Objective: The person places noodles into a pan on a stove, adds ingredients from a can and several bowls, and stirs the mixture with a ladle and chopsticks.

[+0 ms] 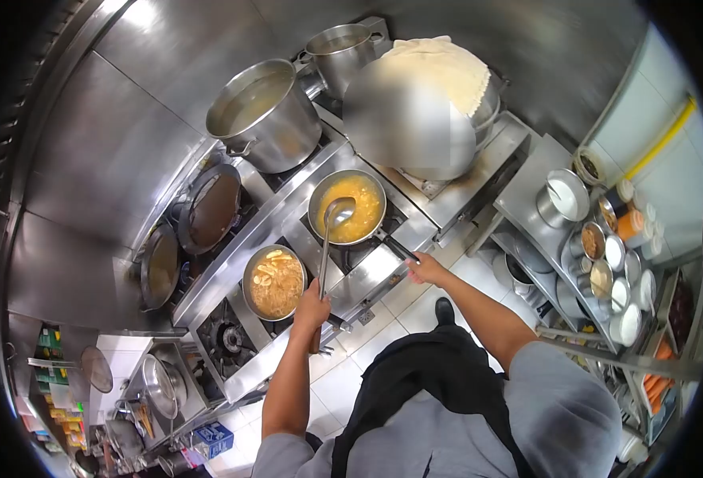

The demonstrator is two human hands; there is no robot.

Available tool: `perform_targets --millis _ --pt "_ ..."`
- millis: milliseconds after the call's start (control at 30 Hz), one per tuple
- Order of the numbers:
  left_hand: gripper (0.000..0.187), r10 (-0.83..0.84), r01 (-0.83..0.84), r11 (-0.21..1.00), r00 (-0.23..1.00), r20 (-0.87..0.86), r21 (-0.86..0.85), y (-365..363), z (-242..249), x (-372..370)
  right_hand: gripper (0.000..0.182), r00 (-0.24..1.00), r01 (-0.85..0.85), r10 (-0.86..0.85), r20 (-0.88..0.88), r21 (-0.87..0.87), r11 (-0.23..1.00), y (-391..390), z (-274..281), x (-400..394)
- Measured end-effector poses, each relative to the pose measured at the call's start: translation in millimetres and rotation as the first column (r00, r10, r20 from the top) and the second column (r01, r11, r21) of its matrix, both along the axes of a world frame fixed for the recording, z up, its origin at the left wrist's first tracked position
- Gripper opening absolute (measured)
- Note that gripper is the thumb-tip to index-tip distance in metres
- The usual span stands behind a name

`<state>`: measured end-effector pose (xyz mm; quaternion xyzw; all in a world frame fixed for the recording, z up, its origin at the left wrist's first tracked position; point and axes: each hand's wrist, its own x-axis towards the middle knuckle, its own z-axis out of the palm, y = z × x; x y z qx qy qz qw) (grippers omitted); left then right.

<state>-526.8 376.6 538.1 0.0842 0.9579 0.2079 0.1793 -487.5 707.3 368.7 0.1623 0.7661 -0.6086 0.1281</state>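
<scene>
My left hand [312, 307] is closed round the handle of a long metal ladle [325, 255]. The ladle's bowl rests in the yellow-orange sauce of a frying pan [315, 209] on the stove. At that pan's black handle [398, 248], my right hand [425, 269] has its fingers curled round the end. A second pan [247, 293], holding pale pieces in orange-brown sauce, sits just left of my left hand, with its own handle passing beside that hand.
Behind the pans stand a large stockpot [288, 135] and a smaller pot [343, 68]. Dark pans [208, 209] line the back left. An unlit burner [230, 338] is at the front left. Shelving [519, 199] with containers stands right.
</scene>
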Motion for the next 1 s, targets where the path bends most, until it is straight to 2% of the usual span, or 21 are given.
perform_targets --millis 33,67,200,267,367,400,433,500,533,567,633,667,700,733,767,800,833,867,900,933,1000 --pt "0.062 0.019 -0.019 1.0 1.0 0.007 -0.008 9 -3 -1 0.039 0.992 -0.045 0.075 0.098 -0.278 0.96 2 2 -4" --pt "0.062 0.061 -0.061 0.998 0.998 -0.02 -0.005 17 -9 -1 0.032 0.994 -0.06 0.083 0.077 -0.255 0.965 3 3 -5" --pt "0.064 0.16 -0.159 0.987 0.985 -0.057 0.02 48 -27 -1 0.03 0.996 -0.032 0.051 0.068 -0.248 0.968 17 23 -6" --pt "0.066 0.196 -0.199 0.976 0.98 -0.039 -0.088 66 -17 4 0.027 0.989 -0.06 0.088 0.119 -0.221 0.973 26 25 -7" --pt "0.066 0.216 -0.229 0.969 0.967 -0.133 -0.089 78 10 21 0.026 0.984 -0.12 0.151 0.094 -0.275 0.954 36 19 -10" --pt "0.063 0.209 -0.215 0.977 0.956 -0.205 -0.008 77 16 29 0.025 0.98 -0.119 0.159 0.117 -0.294 0.948 40 18 -10" --pt "0.063 0.218 -0.224 0.975 0.955 -0.202 -0.009 76 22 35 0.025 0.978 -0.127 0.168 0.121 -0.294 0.947 43 17 -10" --pt "0.062 0.331 -0.302 0.934 0.934 -0.138 0.192 75 31 45 0.031 0.963 -0.16 0.217 0.161 -0.305 0.939 47 16 -11" --pt "0.062 0.351 -0.287 0.912 0.917 -0.192 0.295 77 25 50 0.031 0.959 -0.177 0.234 0.161 -0.306 0.936 48 17 -12" --pt "0.062 0.368 -0.305 0.906 0.91 -0.192 0.294 73 15 50 0.035 0.957 -0.159 0.23 0.177 -0.346 0.925 49 17 -12" --pt "0.061 0.378 -0.362 0.907 0.925 -0.036 0.217 56 -28 46 0.039 0.949 -0.162 0.25 0.192 -0.384 0.909 50 18 -9" --pt "0.059 0.156 -0.053 0.967 0.895 -0.417 0.249 32 -76 41 0.045 0.932 -0.02 0.182 0.313 -0.457 0.889 51 19 -9" --pt "0.059 0.168 -0.063 0.966 0.89 -0.423 0.25 40 -66 44 0.051 0.893 0.132 0.119 0.435 -0.505 0.853 55 19 -9" --pt "0.056 0.371 -0.327 0.868 0.927 -0.051 0.374 58 -45 53 0.063 0.901 0.096 0.148 0.407 -0.521 0.848 64 -12 -5" --pt "0.054 0.486 -0.592 0.709 0.804 0.342 0.383 69 -26 59 0.063 0.899 0.079 0.162 0.406 -0.517 0.852 75 -29 1" --pt "0.054 0.499 -0.604 0.698 0.796 0.343 0.386 69 -17 61 0.064 0.913 0.128 0.105 0.394 -0.519 0.845 85 -44 8" --pt "0.049 0.438 -0.699 0.495 0.714 0.546 0.516 67 -10 64 0.065 0.921 0.174 0.049 0.386 -0.522 0.835 94 -57 17" --pt "0.043 0.314 -0.778 0.249 0.629 0.711 0.577 64 -5 68 0.067 0.88 0.235 0.017 0.474 -0.468 0.852 104 -72 26" --pt "0.038 0.139 -0.827 -0.013 0.555 0.82 0.562 61 0 73 0.068 0.831 0.289 -0.017 0.556 -0.405 0.867 114 -86 36" --pt "0.034 0.029 -0.835 -0.131 0.536 0.844 0.534 57 8 76 0.068 0.799 0.271 -0.021 0.602 -0.328 0.905 123 -99 50" --pt "0.034 -0.036 -0.835 -0.207 0.527 0.849 0.509 45 10 87 0.064 0.729 0.187 -0.023 0.684 -0.166 0.968 142 -131 80"
